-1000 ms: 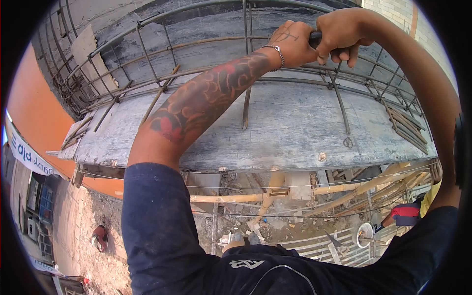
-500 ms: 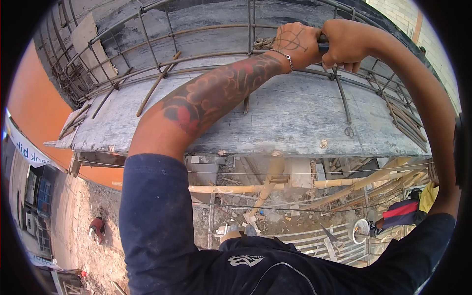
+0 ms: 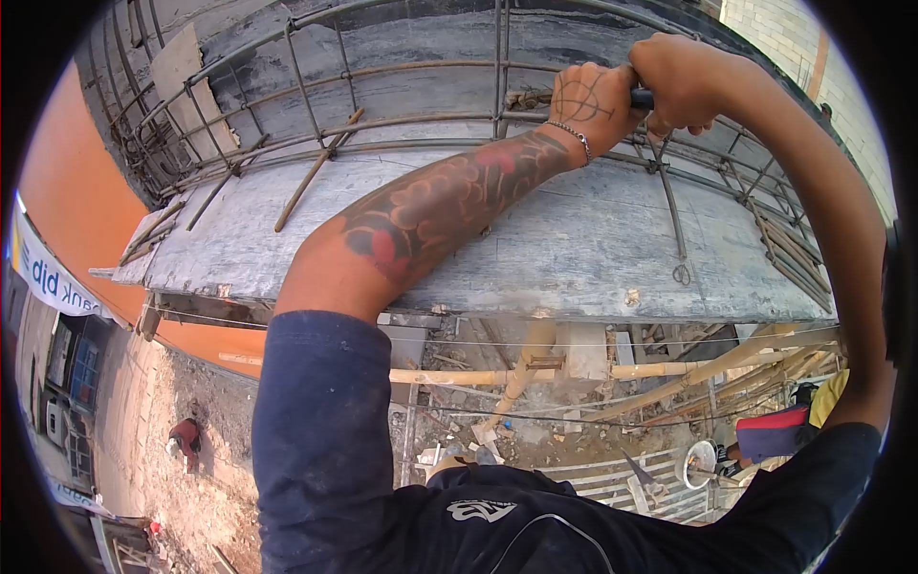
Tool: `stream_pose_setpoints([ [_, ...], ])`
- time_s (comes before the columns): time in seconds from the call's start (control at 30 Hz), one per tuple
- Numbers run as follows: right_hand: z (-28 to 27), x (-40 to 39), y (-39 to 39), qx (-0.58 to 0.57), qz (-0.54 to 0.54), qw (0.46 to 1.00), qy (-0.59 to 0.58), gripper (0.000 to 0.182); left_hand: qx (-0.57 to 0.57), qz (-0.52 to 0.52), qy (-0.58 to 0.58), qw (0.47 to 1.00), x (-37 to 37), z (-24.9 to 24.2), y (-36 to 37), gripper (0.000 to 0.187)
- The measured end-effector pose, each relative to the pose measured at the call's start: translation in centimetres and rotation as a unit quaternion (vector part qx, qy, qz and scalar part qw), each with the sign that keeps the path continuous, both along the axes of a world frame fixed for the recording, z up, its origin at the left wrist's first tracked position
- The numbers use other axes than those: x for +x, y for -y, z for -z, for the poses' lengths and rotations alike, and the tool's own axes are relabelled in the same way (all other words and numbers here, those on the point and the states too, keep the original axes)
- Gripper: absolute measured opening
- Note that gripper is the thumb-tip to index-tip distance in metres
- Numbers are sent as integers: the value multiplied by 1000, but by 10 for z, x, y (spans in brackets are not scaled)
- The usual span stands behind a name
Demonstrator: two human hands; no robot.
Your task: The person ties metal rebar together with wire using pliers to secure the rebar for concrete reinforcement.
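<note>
My left hand (image 3: 585,103) is closed in a fist on a dark-handled tool (image 3: 642,99). A short dark end of it sticks out between my hands, while the rest is covered by my fingers. Right beside it, my right hand (image 3: 681,84) is bent over with its fingers curled at that same end. I cannot tell the tool's kind. Both hands are at the long steel rebar cage (image 3: 421,142), near its right part. Under the cage lies a grey plywood board (image 3: 564,253). One thin bar (image 3: 672,215) with a looped end points down across the board.
Loose bars (image 3: 794,251) lie at the board's right end. Below its edge are bamboo poles (image 3: 459,376), a string and rubble ground. A person (image 3: 775,435) is beside a white bucket (image 3: 701,462) at lower right; another person (image 3: 185,442) is far down left. An orange wall (image 3: 72,182) borders the left.
My left hand and forearm have shifted slightly right and down, with the fist turned. My right hand stays beside it. The whole view has shifted a little.
</note>
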State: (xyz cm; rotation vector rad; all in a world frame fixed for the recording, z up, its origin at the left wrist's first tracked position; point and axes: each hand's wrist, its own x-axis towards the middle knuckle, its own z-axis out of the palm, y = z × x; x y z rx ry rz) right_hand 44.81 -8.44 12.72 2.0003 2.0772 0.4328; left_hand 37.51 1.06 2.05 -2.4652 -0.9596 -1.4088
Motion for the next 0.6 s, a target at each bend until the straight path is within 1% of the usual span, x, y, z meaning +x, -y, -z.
stream_pose_setpoints([
  [0.03,2,2,-6,2,-1,1000,-3,15,26,15,53,998,1,4,1,31],
  [0.07,7,8,-18,25,-26,999,40,16,80,1,37,996,2,5,-2,34],
  [0.1,12,16,-28,52,-52,993,88,16,85,2,37,996,5,4,-8,34],
  [0.13,21,30,-34,195,-178,944,199,18,171,-25,70,982,10,5,-20,35],
  [0.17,29,35,-42,194,-181,943,202,18,254,-52,99,961,12,6,-28,35],
  [0.2,37,38,-49,276,-177,917,227,18,251,-52,98,962,2,-6,-22,35],
  [0.23,38,40,-52,359,-170,882,253,18,91,7,-15,996,-15,-33,-10,38],
  [0.27,39,36,-44,391,-180,855,291,18,-72,65,-126,987,-25,-50,-3,40],
  [0.3,40,35,-41,393,-181,852,293,18,-69,63,-123,988,-25,-50,-1,40],
  [0.37,36,34,-39,414,-185,837,307,25,-61,9,-114,992,-25,-57,2,41],
  [0.4,30,31,-31,395,-187,844,311,24,-7,-8,-109,994,-24,-54,-3,41],
  [0.43,24,29,-28,406,-182,839,314,24,7,-9,-109,994,-24,-56,-4,41],
  [0.5,13,24,-22,340,-210,896,194,20,24,-22,-85,996,-24,-55,-2,38],
  [0.53,-2,17,-12,248,-194,944,101,15,41,-33,-85,995,-24,-55,2,35],
  [0.57,-8,10,-13,256,-190,942,101,15,51,-31,-86,994,-25,-57,5,35],
  [0.6,-15,5,-15,159,-132,977,53,19,12,5,-95,995,-28,-57,6,34],
])
